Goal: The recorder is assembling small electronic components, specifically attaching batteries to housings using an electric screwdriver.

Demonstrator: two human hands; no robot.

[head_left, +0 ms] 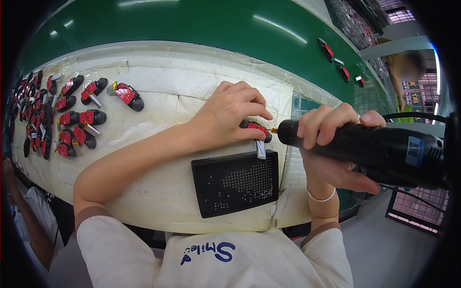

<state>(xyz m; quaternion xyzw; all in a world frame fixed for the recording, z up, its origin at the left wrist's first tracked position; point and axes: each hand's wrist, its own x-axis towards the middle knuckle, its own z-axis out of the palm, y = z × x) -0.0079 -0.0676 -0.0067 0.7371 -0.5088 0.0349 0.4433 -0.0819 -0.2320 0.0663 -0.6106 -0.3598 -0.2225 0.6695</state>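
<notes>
My left hand (226,114) is closed on a small red-and-black device (260,128), fingers on its far side and thumb on its near side. A silver metal tab (260,150) sticks out from the device toward me, over the edge of a black tray. In my right hand (326,129) is a black electric screwdriver (401,146), held nearly level and pointing left. Its gold-coloured bit (273,130) reaches the right end of the device; my view does not show whether it sits in a screw.
The black perforated tray (211,180) bears many tiny screws. Many similar red-and-black devices (72,86) lie at the left, one (128,96) apart. A few more (343,73) rest on the green surface (211,24). Other people appear at far right and lower left.
</notes>
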